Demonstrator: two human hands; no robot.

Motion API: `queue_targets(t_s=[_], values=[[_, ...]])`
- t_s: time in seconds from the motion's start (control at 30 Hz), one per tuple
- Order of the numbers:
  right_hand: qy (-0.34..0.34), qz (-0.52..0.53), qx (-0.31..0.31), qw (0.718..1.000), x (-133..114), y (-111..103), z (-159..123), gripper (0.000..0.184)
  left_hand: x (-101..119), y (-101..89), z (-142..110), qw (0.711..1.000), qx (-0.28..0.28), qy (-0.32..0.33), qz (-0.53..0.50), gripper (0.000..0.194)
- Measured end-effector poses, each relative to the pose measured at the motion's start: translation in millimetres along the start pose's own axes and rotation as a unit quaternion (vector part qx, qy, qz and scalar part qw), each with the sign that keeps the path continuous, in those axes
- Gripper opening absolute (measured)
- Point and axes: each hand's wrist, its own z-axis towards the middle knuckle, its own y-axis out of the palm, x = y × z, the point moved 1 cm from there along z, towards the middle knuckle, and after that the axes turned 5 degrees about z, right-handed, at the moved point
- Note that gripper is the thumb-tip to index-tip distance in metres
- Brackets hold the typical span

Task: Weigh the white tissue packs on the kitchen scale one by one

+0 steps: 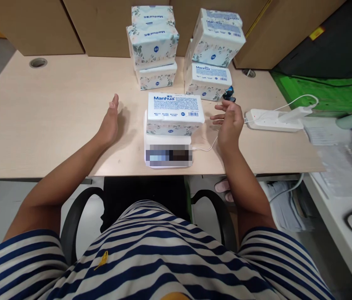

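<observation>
A white Manhua tissue pack (175,112) lies on a small white scale (167,155) near the desk's front edge. My left hand (109,123) hovers to the left of the pack, edge-on, fingers stretched out and empty. To the right of the pack is my right hand (230,123), fingers loosely spread, holding nothing. Neither hand touches the pack.
Two stacks of tissue packs stand at the back of the desk (38,121), one left (153,46) and one right (213,54). A white power strip (271,118) with a plug and cable lies right of my hand. A second desk with papers is far right.
</observation>
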Motion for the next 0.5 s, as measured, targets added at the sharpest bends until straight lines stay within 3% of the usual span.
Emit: queue_targets(t_s=[0.13,0.23,0.4,0.5], values=[[0.01,0.006,0.006,1.0,-0.6,3.4,-4.7,0.073,-4.5,-1.2,2.0,1.0,-0.003,0.007,0.008,0.109],[0.003,-0.022,-0.001,1.0,4.4,-1.6,8.1,0.063,-9.5,-2.0,5.3,1.0,0.002,-0.001,0.005,0.112],[-0.016,-0.178,-0.03,0.983,26.5,-33.1,87.5,0.041,-4.2,-2.3,4.4,1.0,0.009,0.0,0.011,0.112],[0.011,-0.235,-0.073,0.969,43.6,-45.7,135.7,0.043,-1.7,-3.3,3.2,1.0,0.015,-0.004,0.012,0.111]])
